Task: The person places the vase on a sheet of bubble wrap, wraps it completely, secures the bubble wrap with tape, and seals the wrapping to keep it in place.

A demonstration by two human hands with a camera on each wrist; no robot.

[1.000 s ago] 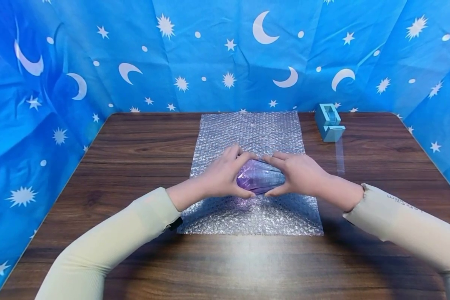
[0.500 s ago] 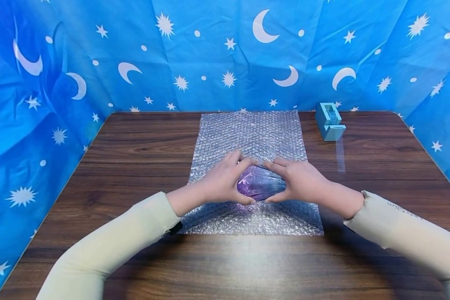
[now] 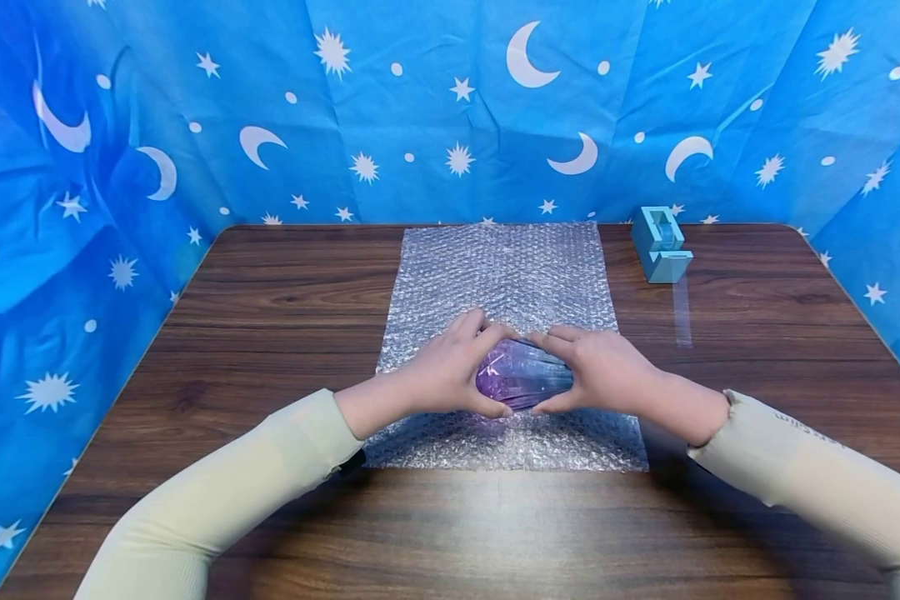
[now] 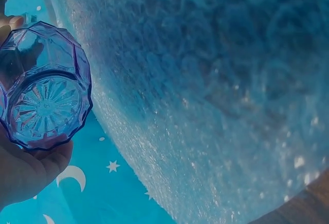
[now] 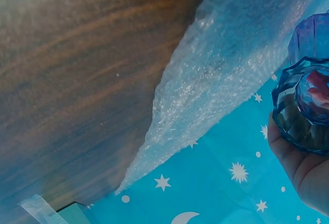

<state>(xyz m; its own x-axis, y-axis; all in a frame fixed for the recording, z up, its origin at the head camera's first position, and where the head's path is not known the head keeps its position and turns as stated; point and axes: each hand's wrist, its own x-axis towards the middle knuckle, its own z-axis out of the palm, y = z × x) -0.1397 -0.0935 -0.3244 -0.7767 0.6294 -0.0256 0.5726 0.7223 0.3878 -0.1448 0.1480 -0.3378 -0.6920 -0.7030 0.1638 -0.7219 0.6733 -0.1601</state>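
Note:
A faceted purple-and-blue glass vessel (image 3: 523,374) lies on its side between both hands, over the bubble wrap (image 3: 495,275). The left hand (image 3: 450,367) grips its purple end, fingers on the far side and thumb on the near side. At the blue end the right hand (image 3: 607,367) holds it the same way. In the left wrist view, the glass (image 4: 82,70) shows a round end with a radiating pattern. The right wrist view shows the other, ribbed end of the glass (image 5: 290,100). Whether the glass touches the wrap cannot be told.
A light-blue tape dispenser (image 3: 662,258) stands at the back right of the brown wooden table (image 3: 270,308), a strip of clear tape (image 3: 682,312) hanging from it toward the near side. Blue cloth (image 3: 420,108) with white moons and stars rises behind and beside the table.
Both hands and the glass have moved a little toward the table's near edge, still above the wrap. The grip looks the same. The wrap and the dispenser stay in place.

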